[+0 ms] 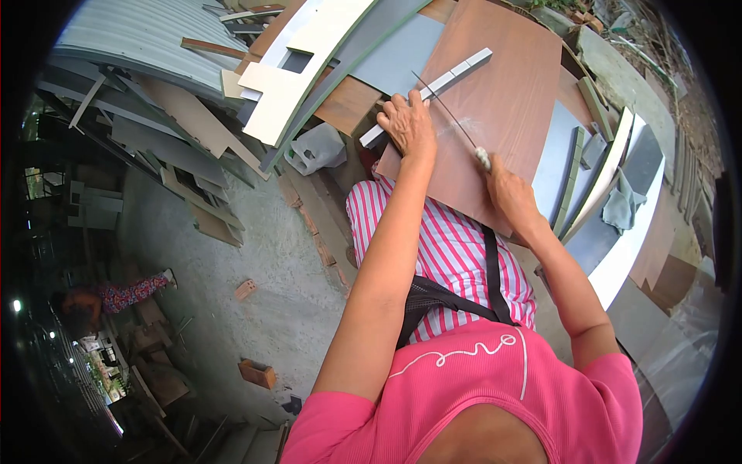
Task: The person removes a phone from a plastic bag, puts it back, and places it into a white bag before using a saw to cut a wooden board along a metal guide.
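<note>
My left hand (410, 125) is closed over a long, narrow white-and-grey strip (467, 68), pressing it onto a brown wood-grain board (506, 46). Dark lines cross the strip at intervals. In my right hand (512, 192) is the pale, wrapped-looking handle of a thin saw blade (457, 122). The blade runs diagonally away from me and crosses the strip just beyond my left fingers. Pale dust lies on the board beside the blade. The left end of the strip juts out past my left hand.
Cut panels (278, 100) lean in a pile at the left; a white plastic bag (318, 147) hangs near it. On the right are green-edged strips (570, 182) and a grey-blue cloth (623, 203). A brick (256, 374) lies on the concrete floor (209, 309). Another person (116, 298) is at far left.
</note>
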Demonstrator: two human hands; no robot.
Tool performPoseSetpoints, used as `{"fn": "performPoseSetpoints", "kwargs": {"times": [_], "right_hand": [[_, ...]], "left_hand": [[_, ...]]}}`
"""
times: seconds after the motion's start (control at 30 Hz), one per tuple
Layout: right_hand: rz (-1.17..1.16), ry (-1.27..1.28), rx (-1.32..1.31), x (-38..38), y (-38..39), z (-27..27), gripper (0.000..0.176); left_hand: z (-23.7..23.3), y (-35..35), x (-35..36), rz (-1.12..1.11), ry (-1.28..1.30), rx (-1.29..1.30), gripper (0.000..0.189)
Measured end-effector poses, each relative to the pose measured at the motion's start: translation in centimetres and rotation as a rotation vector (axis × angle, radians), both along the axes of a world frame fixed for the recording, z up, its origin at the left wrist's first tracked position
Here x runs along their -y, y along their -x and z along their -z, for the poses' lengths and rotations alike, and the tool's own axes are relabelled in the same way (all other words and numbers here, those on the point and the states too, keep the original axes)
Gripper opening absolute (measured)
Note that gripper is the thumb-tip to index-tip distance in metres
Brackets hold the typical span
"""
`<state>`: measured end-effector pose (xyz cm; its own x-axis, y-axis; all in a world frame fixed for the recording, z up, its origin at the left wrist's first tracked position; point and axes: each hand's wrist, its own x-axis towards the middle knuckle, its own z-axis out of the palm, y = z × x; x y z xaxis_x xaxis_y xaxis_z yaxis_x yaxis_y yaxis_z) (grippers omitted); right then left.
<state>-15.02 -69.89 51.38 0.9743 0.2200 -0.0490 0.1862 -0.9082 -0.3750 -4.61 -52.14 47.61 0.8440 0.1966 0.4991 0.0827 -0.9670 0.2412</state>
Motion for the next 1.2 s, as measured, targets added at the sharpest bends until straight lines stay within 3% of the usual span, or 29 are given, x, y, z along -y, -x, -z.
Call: {"fn": "performPoseSetpoints", "kwargs": {"times": [0.13,0.23,0.47,0.6,0.9,1.2], "right_hand": [[-0.079,-0.063,0.135,-4.6,-8.8,2.1,0.014],[-0.085,-0.045,0.14,-6.1,-10.3,1.7,0.013],[0.059,0.009,-0.123,1.4,2.4,-0.3,0.019],[0.098,0.034,-0.186,1.7,4.1,-0.8,0.02],[-0.073,-0.067,0.097,-5.7,-9.9,1.9,0.02],[0.028,0.0,-0.131,1.7,3.6,-0.2,0.026]], "left_hand": [[-0.1,0.3,0.0,-0.009,-0.01,0.019,0.02],[-0.4,0.4,-0.1,-0.01,-0.009,0.013,0.02],[-0.3,0.3,0.1,-0.001,0.007,0.008,0.019],[0.0,0.2,0.1,-0.006,0.013,-0.003,0.018],[-0.3,0.3,-0.1,-0.008,0.024,0.012,0.02],[0.1,0.1,-0.1,0.006,0.025,-0.001,0.021]]}}
